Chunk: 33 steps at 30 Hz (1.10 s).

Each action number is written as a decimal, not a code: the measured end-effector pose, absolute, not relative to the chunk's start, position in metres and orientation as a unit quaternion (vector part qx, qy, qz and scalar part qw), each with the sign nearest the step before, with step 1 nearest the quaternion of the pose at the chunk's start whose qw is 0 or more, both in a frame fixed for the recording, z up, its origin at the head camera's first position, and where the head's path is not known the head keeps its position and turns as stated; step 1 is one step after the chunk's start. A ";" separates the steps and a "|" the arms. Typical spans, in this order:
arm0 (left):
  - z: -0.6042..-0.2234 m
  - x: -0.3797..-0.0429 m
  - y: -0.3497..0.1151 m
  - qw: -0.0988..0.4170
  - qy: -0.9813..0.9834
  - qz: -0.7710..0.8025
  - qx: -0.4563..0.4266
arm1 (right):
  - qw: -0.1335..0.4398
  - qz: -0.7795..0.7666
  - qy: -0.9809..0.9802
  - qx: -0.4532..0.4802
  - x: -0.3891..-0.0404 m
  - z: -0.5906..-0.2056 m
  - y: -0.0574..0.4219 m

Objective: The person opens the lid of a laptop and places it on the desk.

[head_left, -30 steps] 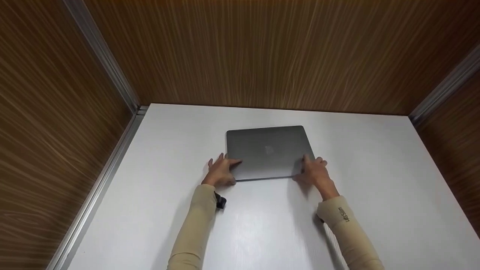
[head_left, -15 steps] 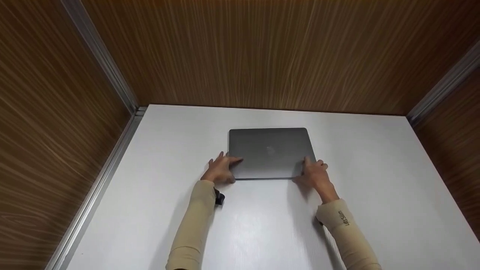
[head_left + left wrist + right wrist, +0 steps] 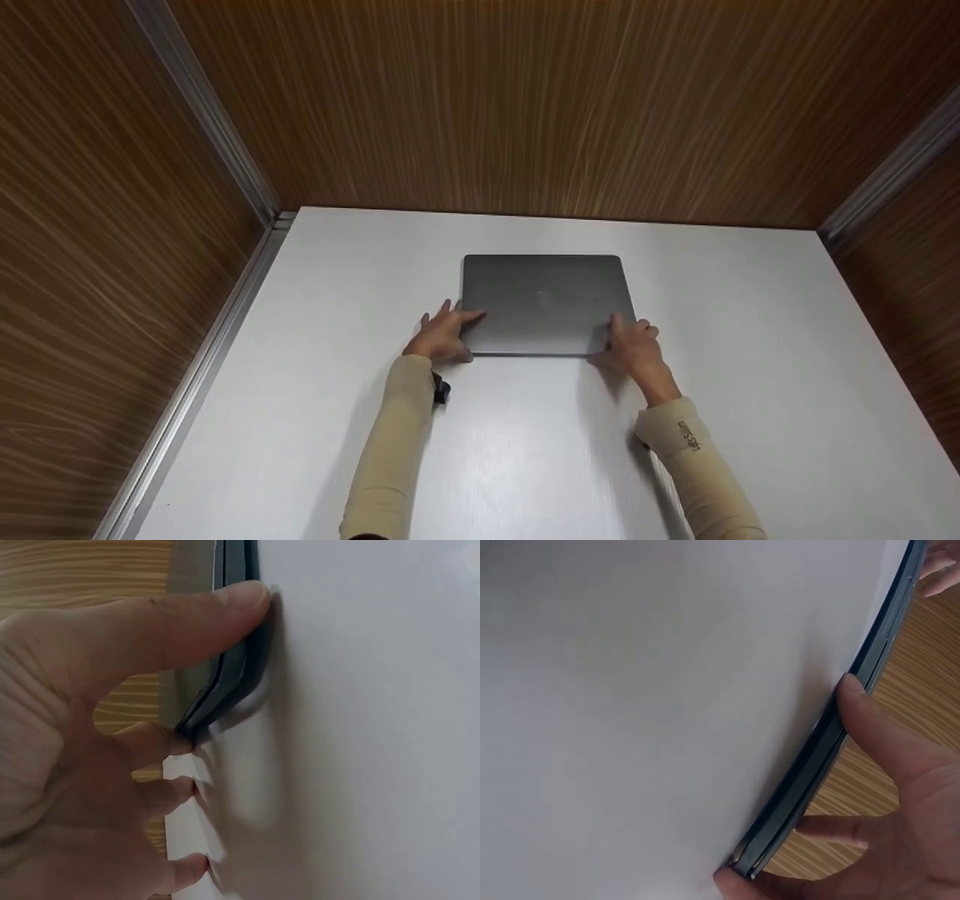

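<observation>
A closed grey laptop with a faint logo on its lid lies flat on the white table. My left hand holds its near left corner: the index finger reaches onto the lid, the thumb presses the front edge, and other fingertips come down by the left side. At the near right corner, my right hand grips likewise, its index finger on the lid. In the right wrist view its thumb rests against the laptop's front edge; a bit of the left hand shows at the top right.
The white tabletop surrounds the laptop. Brown wood-grain panels stand behind it and on both sides, with metal rails at the corners. Beige sleeves cover both forearms, and a small black device sits at the left wrist.
The laptop has turned slightly clockwise and shifted a little right, so its front edge now runs level across the view. Both hands have stayed at its near corners throughout.
</observation>
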State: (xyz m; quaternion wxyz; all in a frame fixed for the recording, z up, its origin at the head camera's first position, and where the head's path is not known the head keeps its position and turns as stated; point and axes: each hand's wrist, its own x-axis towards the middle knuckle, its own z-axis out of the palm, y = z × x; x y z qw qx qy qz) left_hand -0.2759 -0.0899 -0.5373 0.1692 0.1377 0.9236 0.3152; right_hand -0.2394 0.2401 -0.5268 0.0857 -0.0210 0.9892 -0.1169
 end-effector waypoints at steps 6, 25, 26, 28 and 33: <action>-0.537 -0.267 -0.085 0.141 0.942 0.274 0.134 | 0.089 -0.082 0.991 -0.057 -0.241 -0.526 0.244; -0.546 -0.245 -0.082 0.069 0.946 0.288 0.127 | 0.090 -0.101 0.987 -0.086 -0.239 -0.526 0.255; -0.546 -0.245 -0.082 0.067 0.946 0.292 0.126 | 0.088 -0.101 0.987 -0.090 -0.239 -0.525 0.256; -0.547 -0.245 -0.081 0.067 0.944 0.300 0.122 | 0.080 -0.104 0.987 -0.098 -0.239 -0.525 0.258; -0.548 -0.243 -0.080 0.060 0.941 0.311 0.116 | 0.063 -0.109 0.986 -0.106 -0.239 -0.526 0.261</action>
